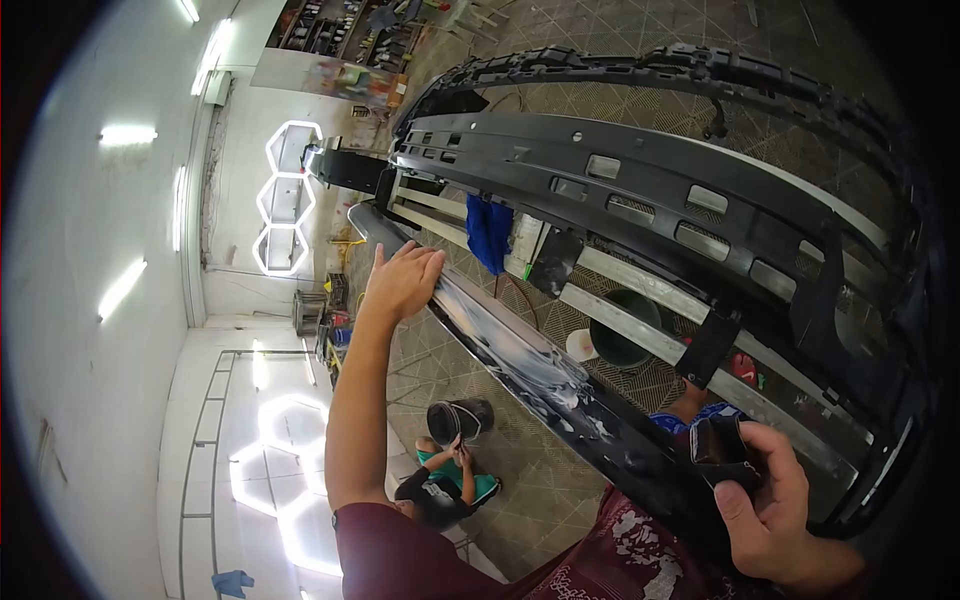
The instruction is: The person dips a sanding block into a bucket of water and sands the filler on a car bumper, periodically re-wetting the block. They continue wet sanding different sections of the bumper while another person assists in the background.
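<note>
A long dark car body panel [640, 440] runs diagonally in front of the maroon shirt, with pale grey smeared patches along its middle. My left hand [403, 283] lies on its upper-left end, palm down and fingers somewhat apart. At the lower right, my right hand [770, 510] grips a small dark block [722, 452] between thumb and fingers, close to the panel's near end. Beyond the panel, a large black bumper part [520, 150] with rectangular cutouts rests across pale metal rails [630, 330].
A blue cloth [489, 232] hangs by the rails. Below them stand a dark green tub [625, 325] and a white container [580, 345]. Another person [440, 490] crouches beside a black bucket [462, 418]. A further black frame [640, 65] lies beyond the bumper.
</note>
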Available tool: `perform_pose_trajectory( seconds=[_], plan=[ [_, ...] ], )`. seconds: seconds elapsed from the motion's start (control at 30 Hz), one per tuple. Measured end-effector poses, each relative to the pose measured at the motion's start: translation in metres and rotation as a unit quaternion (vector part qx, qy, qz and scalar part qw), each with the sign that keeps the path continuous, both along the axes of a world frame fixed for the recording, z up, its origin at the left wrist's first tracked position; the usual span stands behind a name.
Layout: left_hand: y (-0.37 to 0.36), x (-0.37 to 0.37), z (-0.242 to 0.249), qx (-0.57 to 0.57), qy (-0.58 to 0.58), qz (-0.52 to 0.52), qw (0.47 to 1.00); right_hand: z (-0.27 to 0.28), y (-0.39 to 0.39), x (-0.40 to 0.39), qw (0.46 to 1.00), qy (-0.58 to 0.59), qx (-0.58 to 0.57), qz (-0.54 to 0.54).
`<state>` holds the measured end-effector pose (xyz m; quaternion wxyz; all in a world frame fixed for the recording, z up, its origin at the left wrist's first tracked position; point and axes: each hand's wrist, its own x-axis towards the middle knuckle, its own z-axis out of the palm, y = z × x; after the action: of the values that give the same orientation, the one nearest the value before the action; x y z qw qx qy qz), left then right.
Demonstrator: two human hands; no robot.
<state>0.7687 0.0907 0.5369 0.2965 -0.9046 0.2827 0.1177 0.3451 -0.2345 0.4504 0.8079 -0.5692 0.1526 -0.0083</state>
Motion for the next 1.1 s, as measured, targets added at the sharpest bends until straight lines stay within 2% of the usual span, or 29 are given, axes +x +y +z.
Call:
perform_pose_trajectory(
  seconds=[0.07, 0.17, 0.3, 0.37, 0.47, 0.57, 0.63, 0.7, 0.73, 0.83, 0.97, 1.1],
  plan=[
    [-0.008, 0.001, 0.000, 0.063, 0.012, -0.004, 0.998, -0.001, -0.002, 0.001, 0.999, -0.032, -0.032, 0.012],
    [-0.011, -0.014, -0.002, 0.049, 0.051, -0.032, 0.997, -0.008, -0.003, 0.002, 0.997, -0.073, -0.040, 0.005],
    [-0.035, -0.056, -0.001, 0.053, 0.042, -0.071, 0.995, -0.010, -0.004, 0.002, 0.994, -0.085, -0.064, 0.008],
    [-0.041, -0.074, -0.005, 0.000, 0.041, -0.108, 0.993, -0.009, -0.006, 0.002, 0.993, -0.093, -0.072, 0.018],
    [-0.065, -0.125, -0.010, -0.016, 0.052, -0.131, 0.990, -0.008, -0.007, 0.003, 0.993, -0.102, -0.065, 0.012],
    [-0.101, -0.185, -0.004, -0.054, 0.106, -0.146, 0.982, -0.006, -0.003, 0.002, 0.997, -0.076, -0.033, 0.000],
    [-0.116, -0.208, -0.002, -0.093, 0.154, -0.193, 0.965, -0.007, -0.006, 0.002, 0.995, -0.087, -0.051, 0.003],
    [-0.110, -0.196, -0.001, -0.074, 0.145, -0.191, 0.968, -0.008, -0.008, 0.003, 0.993, -0.098, -0.070, 0.002],
    [-0.102, -0.178, -0.001, -0.046, 0.124, -0.155, 0.979, -0.008, -0.007, 0.002, 0.994, -0.093, -0.065, -0.003],
    [-0.068, -0.101, -0.002, 0.044, 0.084, -0.056, 0.994, -0.009, -0.004, 0.002, 0.994, -0.090, -0.060, -0.010],
    [-0.024, -0.007, -0.004, 0.136, -0.005, 0.016, 0.991, -0.009, -0.002, 0.002, 0.996, -0.069, -0.059, 0.003],
    [-0.003, 0.012, -0.008, 0.108, -0.009, 0.007, 0.994, -0.008, -0.003, 0.004, 0.995, -0.077, -0.062, 0.007]
  ],
)
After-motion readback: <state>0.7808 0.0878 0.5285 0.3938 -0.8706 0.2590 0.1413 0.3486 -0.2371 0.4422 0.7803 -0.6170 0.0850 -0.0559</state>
